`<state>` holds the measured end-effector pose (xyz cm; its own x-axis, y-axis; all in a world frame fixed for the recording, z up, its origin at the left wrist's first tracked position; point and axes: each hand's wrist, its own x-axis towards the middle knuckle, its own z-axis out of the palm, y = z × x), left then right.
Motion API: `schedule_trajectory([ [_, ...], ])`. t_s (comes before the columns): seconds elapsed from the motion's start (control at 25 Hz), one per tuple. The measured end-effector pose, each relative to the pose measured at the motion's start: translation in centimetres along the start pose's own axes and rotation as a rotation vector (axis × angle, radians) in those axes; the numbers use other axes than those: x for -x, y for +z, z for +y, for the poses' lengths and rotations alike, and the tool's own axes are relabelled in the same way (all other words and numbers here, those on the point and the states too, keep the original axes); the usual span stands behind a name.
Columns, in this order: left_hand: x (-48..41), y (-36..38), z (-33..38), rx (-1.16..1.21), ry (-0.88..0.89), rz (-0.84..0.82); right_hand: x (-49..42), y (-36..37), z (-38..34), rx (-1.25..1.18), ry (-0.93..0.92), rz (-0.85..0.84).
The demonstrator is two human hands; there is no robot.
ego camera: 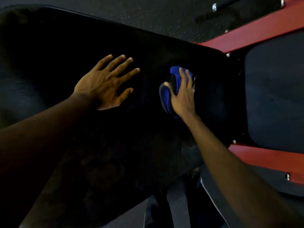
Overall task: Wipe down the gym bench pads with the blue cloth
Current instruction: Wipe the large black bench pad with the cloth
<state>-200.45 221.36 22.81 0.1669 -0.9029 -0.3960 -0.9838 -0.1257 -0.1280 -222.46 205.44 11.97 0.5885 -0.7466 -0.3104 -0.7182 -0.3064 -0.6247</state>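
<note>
A long black bench pad (69, 46) fills the left and middle of the head view. My left hand (105, 83) lies flat on it, fingers spread and straight. To its right my right hand (182, 96) grips a bunched blue cloth (175, 74) with a dark edge and presses it onto the pad near the pad's right end. A second, smaller black pad (276, 99) sits further right, across a narrow gap.
A red metal frame (256, 37) runs along both sides of the smaller pad, with bolts showing. Dark speckled rubber floor (148, 17) lies beyond the bench. A black bar with a chrome collar (230, 4) lies at the top right. My legs show below the bench.
</note>
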Motion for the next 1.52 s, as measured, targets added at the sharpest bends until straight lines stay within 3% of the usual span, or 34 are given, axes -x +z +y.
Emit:
schedule_trajectory([
  [0.12,0.1,-0.2,-0.2,0.006,-0.004,-0.011,-1.5,-1.3,-0.2,-0.191,0.051,0.003],
  [0.32,-0.9,-1.3,1.5,0.105,-0.064,-0.009,0.6,-1.7,0.9,-0.144,0.023,-0.103],
  [0.48,-8.4,-2.1,4.2,0.197,-0.051,0.094,4.5,-0.4,1.3,-0.147,0.004,-0.027],
  [0.6,-12.5,-0.8,5.8,0.134,-0.008,0.015,3.9,-0.3,3.0,-0.139,0.008,-0.03],
  [0.76,-13.2,1.3,6.4,0.032,-0.019,0.019,-6.4,-1.5,5.8,-0.187,0.276,0.158],
  [0.88,-13.2,1.3,6.3,0.021,-0.033,0.03,-11.1,-2.9,6.0,-0.225,0.426,0.186],
  [0.96,-13.3,1.3,6.3,0.041,-0.031,0.021,-10.5,-2.1,4.4,-0.234,0.395,0.22],
  [1.16,-13.5,1.0,6.4,0.066,-0.044,0.014,-7.5,-0.3,2.9,-0.104,0.082,0.249],
  [1.52,-13.3,1.3,6.2,0.057,-0.031,0.023,-19.3,-3.2,5.8,-0.153,0.255,0.295],
])
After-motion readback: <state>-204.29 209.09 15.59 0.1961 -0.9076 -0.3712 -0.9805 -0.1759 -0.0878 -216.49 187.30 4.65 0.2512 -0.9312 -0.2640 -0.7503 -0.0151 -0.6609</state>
